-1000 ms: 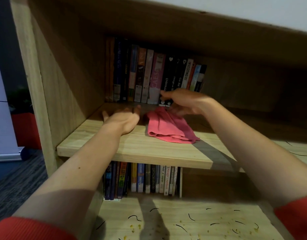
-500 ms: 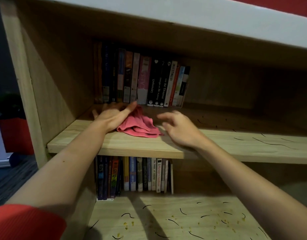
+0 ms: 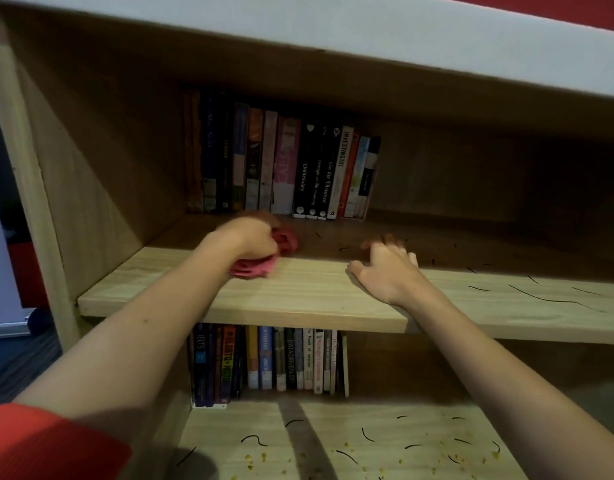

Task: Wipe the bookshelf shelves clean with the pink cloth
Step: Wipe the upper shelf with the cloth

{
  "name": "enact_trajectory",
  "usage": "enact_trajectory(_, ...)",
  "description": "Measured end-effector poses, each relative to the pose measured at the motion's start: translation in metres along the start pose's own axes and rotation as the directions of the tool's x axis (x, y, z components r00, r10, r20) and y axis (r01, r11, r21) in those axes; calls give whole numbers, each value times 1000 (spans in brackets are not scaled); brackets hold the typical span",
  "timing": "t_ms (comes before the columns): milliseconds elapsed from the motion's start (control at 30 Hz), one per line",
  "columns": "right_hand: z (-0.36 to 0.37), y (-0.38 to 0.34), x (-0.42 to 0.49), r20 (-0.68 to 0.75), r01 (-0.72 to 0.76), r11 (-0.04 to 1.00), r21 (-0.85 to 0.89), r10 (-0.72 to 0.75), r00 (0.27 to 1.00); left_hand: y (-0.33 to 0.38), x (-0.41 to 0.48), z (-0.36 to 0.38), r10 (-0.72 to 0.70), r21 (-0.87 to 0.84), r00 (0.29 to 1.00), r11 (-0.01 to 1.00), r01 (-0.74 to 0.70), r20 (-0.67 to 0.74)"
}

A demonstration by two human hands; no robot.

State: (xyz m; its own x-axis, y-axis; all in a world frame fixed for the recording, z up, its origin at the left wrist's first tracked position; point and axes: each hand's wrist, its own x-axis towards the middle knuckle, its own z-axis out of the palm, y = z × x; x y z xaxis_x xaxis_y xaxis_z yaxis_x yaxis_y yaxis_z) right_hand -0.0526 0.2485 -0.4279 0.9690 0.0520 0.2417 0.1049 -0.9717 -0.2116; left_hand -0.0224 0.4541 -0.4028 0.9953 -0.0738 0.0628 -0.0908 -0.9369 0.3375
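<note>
Viewpoint: we're up on the head, looking forward and down into the bookshelf (image 3: pixel 101 188)
Closeness: we're in tight on the middle shelf (image 3: pixel 298 296), its front edge just below centre
Span: we take in books (image 3: pixel 284 168) above, the lower shelf (image 3: pixel 333 445) below

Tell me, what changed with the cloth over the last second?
The cloth passed from the right grip to the left grip, which now holds it bunched. The right grip let go and moved right, resting on the shelf. The books stayed put.
</note>
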Motion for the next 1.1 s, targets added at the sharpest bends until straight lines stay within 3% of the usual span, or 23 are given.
enact_trajectory(100, -2, -2, 3, 7, 12, 999, -33, -12, 1000, -25, 14, -9, -100, 10, 989, 995, 102, -108)
enact_trajectory(200, -4, -5, 5, 34, 15, 999, -40, -13, 999, -26, 29, -8, -165, -81, 979, 984, 156, -117)
enact_trajectory(433, -2, -4, 8, 42, 23, 999, -39, -21, 999, 13, 24, 13, 47, -144, 999, 988, -47, -8)
enact_trajectory(600, -2, -2, 10, 37, 18, 999, -29, -17, 999, 3, 36, 7, -39, -115, 997, 993, 30, -74)
enact_trajectory(700, -2, -1, 11, 10, 27, 999, -26, -27, 1000, 23, 52, 21, 25, -83, 994, 996, -34, -108)
enact_trajectory(833, -1, 1, 11, -8, 18, 1000, 4, -18, 1000, 29, 48, 22, 86, -63, 996, 994, -87, -14)
enact_trajectory(967, -1, 2, 10, -84, 12, 1000, -3, -12, 996, 14, 51, 14, 30, -109, 997, 993, -38, -70)
enact_trajectory(1100, -1, 2, 10, -118, 21, 1000, -17, -23, 993, 26, 67, 21, 61, -100, 995, 993, -69, -80)
